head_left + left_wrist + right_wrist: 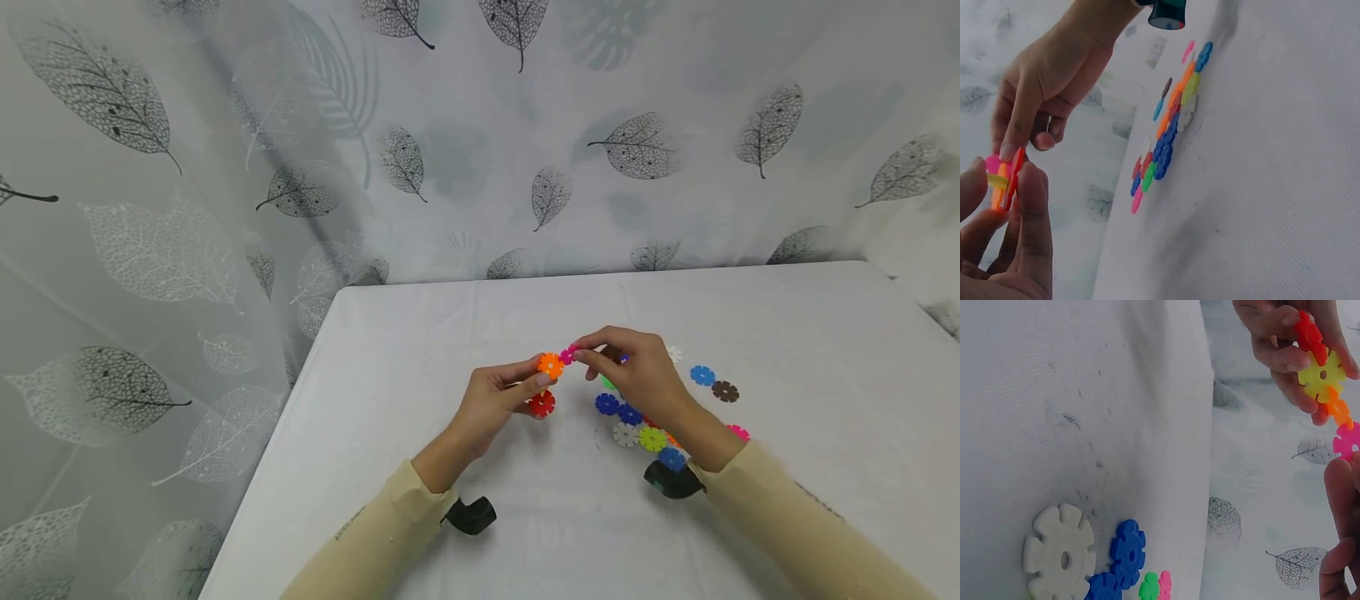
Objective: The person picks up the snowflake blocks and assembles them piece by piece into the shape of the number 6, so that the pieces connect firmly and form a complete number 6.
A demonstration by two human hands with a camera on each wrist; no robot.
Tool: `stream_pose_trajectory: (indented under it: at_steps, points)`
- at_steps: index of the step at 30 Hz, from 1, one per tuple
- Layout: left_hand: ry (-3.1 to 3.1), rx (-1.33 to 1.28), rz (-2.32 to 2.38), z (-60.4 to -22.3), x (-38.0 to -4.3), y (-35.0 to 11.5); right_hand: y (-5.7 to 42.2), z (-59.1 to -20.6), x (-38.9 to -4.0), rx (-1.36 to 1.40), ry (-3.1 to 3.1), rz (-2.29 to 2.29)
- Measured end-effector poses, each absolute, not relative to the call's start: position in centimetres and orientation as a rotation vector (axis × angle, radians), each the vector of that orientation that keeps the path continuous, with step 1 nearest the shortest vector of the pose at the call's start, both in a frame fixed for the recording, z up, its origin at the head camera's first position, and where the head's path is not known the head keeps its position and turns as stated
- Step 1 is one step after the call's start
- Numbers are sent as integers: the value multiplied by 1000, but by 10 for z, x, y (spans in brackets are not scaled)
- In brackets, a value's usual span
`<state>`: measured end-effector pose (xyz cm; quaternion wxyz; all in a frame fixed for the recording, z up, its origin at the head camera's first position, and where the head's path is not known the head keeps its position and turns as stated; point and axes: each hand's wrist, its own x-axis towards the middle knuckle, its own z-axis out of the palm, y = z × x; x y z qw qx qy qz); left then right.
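Apparent joining step: left hand (486, 407) pinching red-yellow-orange notched-disc chain (1330, 364), right hand (645, 372) pinching pink notched disc (567, 356), whose seating likely calls for a slot-aligned push

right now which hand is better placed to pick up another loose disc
Probably the right hand: it is nearer the loose discs, though it pinches the pink disc. The left hand is farther off, holding the joined discs.

High head view, closer wrist views, shared discs (551, 366)
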<state>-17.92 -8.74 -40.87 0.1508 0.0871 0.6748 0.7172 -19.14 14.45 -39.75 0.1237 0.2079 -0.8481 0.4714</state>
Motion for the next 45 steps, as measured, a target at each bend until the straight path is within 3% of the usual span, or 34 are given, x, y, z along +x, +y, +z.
stream_pose_trajectory:
  at_steps: [24, 45]
  points:
    - [1889, 214, 2062, -413, -177, -88, 139, -408, -185, 800, -2320, 962]
    - [2135, 202, 1847, -405, -184, -84, 141, -411, -185, 866, -2348, 1292]
